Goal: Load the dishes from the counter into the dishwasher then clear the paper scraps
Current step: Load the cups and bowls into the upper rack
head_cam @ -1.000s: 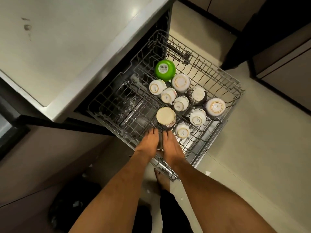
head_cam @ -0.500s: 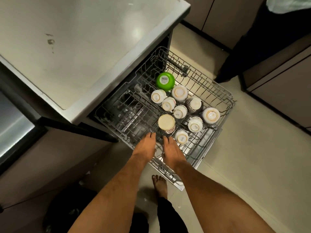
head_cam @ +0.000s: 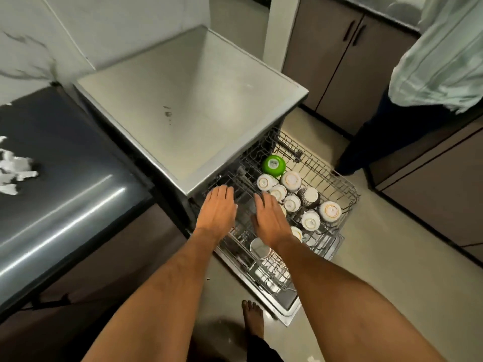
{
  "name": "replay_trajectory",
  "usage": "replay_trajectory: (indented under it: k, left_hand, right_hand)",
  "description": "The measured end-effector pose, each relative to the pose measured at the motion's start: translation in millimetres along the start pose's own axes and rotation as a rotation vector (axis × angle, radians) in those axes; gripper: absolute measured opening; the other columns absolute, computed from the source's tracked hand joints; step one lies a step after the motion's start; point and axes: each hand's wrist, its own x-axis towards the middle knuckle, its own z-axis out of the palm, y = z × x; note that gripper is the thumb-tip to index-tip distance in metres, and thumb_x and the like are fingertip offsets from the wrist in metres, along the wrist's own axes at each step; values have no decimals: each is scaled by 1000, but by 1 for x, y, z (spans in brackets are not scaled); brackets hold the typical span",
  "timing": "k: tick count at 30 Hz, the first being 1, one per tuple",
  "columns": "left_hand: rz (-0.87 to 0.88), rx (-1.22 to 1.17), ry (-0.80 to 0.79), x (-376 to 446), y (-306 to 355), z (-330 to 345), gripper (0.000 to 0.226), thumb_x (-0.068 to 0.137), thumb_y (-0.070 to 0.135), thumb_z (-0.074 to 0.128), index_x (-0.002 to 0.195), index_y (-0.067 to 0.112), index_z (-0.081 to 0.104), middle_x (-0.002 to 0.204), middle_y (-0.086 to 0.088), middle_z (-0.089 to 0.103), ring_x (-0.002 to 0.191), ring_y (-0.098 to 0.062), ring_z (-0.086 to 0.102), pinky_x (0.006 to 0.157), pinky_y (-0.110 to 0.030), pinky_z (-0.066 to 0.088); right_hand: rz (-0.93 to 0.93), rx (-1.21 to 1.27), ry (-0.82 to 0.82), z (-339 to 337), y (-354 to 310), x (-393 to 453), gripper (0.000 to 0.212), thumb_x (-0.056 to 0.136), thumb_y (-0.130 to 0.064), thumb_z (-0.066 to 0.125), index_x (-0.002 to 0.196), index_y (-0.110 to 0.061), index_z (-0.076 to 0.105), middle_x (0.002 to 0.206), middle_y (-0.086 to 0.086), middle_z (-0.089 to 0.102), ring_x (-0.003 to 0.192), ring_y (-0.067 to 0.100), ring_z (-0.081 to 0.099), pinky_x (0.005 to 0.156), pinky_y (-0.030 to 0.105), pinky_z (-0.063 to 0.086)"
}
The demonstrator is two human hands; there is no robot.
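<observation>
The upper dishwasher rack (head_cam: 347, 202) is pulled out below the grey counter (head_cam: 188, 105). It holds several upturned white cups (head_cam: 310, 220), a dark patterned cup (head_cam: 309, 196) and a green bowl (head_cam: 274, 165). My left hand (head_cam: 218, 210) and my right hand (head_cam: 269, 218) hover flat over the rack's near left part, fingers straight, holding nothing. Below them a white cup (head_cam: 258, 248) lies in the lower rack (head_cam: 277, 275). Torn paper scraps (head_cam: 14, 171) lie on the dark counter at the far left.
The open dishwasher door (head_cam: 287, 309) juts over the floor by my bare foot (head_cam: 253, 317). Another person (head_cam: 428, 82) stands at the upper right beside brown cabinets (head_cam: 334, 61). A few small scraps (head_cam: 312, 358) lie on the floor.
The view has pulled back and up, so the counters and scraps now show. Both hands have lifted off the rack's front edge and shifted left over it, still empty.
</observation>
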Motion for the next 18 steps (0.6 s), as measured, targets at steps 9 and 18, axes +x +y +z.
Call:
replay_trajectory:
  k: [9, 18]
  left_hand:
    - [-102, 104, 224, -46, -95, -113, 50, 99, 37, 54, 137, 5, 48, 130, -10, 55, 121, -27, 51, 113, -40, 38]
    - [-382, 161, 365, -122, -212, -185, 62, 97, 40, 55, 143, 0, 45, 141, -16, 53, 135, -30, 46, 119, -46, 31]
  right_hand:
    - [-221, -47, 166, -90, -123, 32, 69, 98, -15, 58, 157, -1, 24, 158, 28, 30, 145, 41, 31, 120, 47, 30]
    - [-453, -25, 364, -134, -266, 63, 65, 103, -43, 53, 153, -5, 36, 150, 25, 42, 137, 38, 42, 115, 47, 40]
